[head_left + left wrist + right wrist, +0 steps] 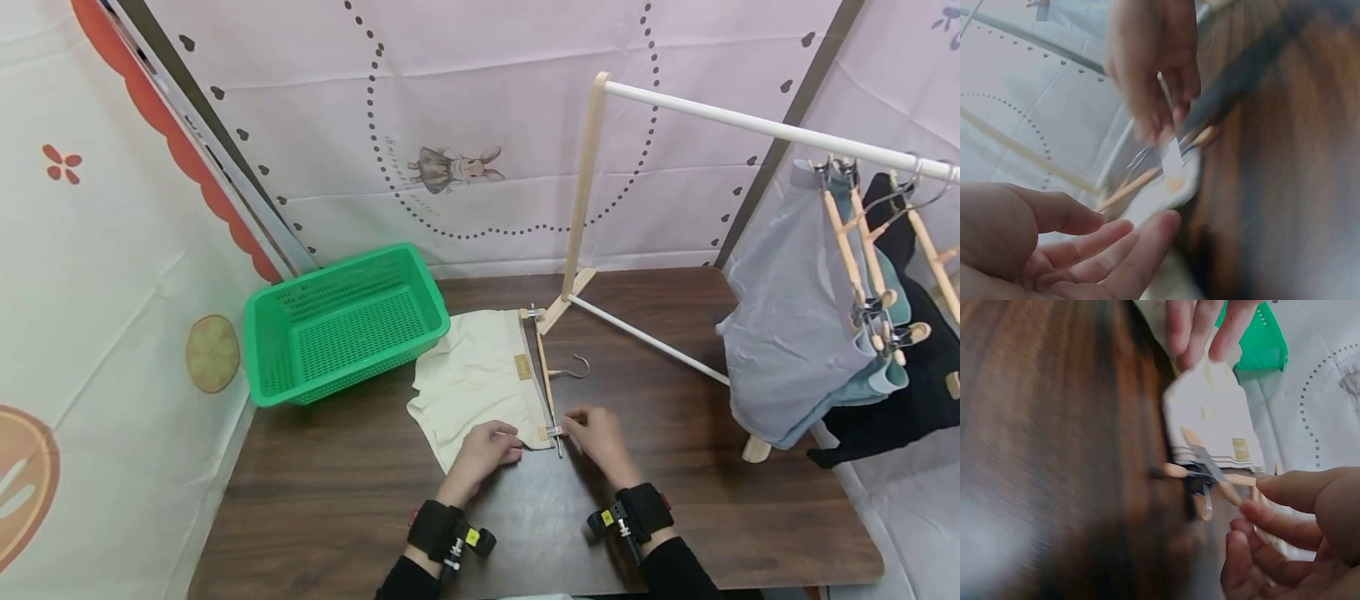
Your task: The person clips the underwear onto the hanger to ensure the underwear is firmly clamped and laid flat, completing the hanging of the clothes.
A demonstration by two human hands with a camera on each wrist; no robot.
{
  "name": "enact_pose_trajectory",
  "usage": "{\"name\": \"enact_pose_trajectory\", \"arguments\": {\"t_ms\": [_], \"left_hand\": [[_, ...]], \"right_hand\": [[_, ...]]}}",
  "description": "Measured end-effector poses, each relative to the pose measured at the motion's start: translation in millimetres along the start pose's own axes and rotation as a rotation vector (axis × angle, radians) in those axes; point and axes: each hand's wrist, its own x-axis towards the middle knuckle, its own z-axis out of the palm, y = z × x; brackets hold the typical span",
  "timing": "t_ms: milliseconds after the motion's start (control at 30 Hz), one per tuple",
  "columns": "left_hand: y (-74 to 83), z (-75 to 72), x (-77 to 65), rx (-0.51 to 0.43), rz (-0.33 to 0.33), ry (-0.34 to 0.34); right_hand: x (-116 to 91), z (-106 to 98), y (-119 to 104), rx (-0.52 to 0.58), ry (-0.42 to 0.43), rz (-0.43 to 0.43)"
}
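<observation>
Cream shorts (476, 358) lie flat on the table, waistband to the right, with a tan patch at the waist. Along the waistband runs a wooden clip hanger (545, 367), its metal hook (577, 367) pointing right. The far clip (532, 313) sits on the waistband's far corner. My right hand (600, 437) pinches the near clip (1204, 475) between thumb and forefinger, at the waistband's near corner. Close by the shorts' near edge is my left hand (487, 454). Its fingers (1129, 256) are loosely bent, with a gap to the thumb and nothing held.
A green basket (258, 350) stands at the back left. Behind the hanger rises a rack with a white rail (750, 125) and wooden post (585, 192). Grey shorts (787, 317) and dark clothing (922, 358) hang on it at the right. The brown table (337, 517) meets fabric walls.
</observation>
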Motion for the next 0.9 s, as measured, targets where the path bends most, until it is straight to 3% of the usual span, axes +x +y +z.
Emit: {"name": "enact_pose_trajectory", "arguments": {"t_ms": [100,200,367,500,733,900], "left_hand": [[11.7,-16.8,13.4,0.135,0.034,0.007],[22.8,-28.9,36.4,0.291,0.107,0.048],[35.2,-40.8,84.7,0.486,0.203,0.128],[40.1,-43.3,121.7,0.594,0.222,0.154],[41.8,-39.0,174.2,0.788,0.314,0.09],[46.2,-43.0,198.6,0.883,0.359,0.024]], "right_hand": [[10,-6,-3,-0.04,0.043,-0.08],[26,-8,-11,-0.054,0.073,-0.139],[59,3,-27,0.006,0.101,-0.126],[83,16,-32,0.056,0.128,-0.084],[108,20,-39,0.128,0.057,0.018],[120,19,-41,0.159,-0.015,0.046]]}}
